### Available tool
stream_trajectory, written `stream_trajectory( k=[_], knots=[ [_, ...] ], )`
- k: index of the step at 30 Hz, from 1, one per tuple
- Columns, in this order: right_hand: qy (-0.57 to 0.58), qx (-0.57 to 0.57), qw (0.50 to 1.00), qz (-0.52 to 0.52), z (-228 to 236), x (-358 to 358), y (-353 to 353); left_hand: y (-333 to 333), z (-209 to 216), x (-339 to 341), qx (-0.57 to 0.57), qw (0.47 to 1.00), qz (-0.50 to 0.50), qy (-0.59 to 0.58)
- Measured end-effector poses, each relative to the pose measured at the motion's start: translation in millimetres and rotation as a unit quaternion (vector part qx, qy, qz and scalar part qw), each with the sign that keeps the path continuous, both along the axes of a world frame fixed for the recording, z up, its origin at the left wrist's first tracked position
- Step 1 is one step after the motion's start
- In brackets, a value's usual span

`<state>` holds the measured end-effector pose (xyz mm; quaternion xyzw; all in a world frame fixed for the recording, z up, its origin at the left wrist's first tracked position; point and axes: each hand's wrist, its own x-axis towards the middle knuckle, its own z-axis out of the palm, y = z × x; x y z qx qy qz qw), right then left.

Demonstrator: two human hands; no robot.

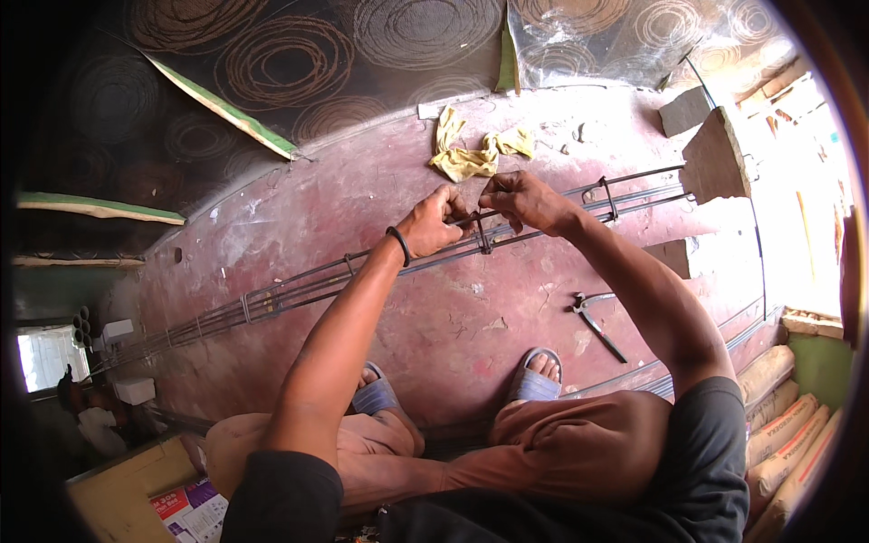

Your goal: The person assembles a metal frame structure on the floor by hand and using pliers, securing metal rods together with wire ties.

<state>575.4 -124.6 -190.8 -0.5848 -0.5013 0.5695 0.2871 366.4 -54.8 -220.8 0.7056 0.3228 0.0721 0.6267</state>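
A long, narrow rebar cage [610, 198] runs slantwise across the floor, rising from the far left to the right. Square steel stirrups ring its bars at intervals. My left hand [434, 220] is closed around the upper bar, just left of one stirrup [484, 235]. On that stirrup's other side, above the bars, my right hand [527, 201] has its thumb and fingers pinched together; whatever lies between them is too small to make out. A pair of pincers [597, 326] with dark handles rests on the floor below my right forearm.
Crumpled yellow cloth [471, 154] lies beyond my hands. A rough block [718, 161] stands at the cage's right end, with another block [667, 258] nearer me. More steel bars [656, 378] and stacked filled sacks [786, 443] are at lower right. Patterned dark sheeting [362, 68] borders the far side.
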Motion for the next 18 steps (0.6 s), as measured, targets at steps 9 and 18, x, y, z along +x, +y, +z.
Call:
stream_trajectory(
  k=[9,18],
  knots=[
    [0.01,-0.022,1.0,-0.005,-1.5,1.2,3.2,-27.5,-8.3,-5.6,0.564,0.824,-0.037,-0.035],
    [0.007,-0.017,1.0,-0.021,-2.1,-2.0,0.2,-21.2,-10.3,-7.3,0.634,0.768,-0.066,-0.067]
  ],
)
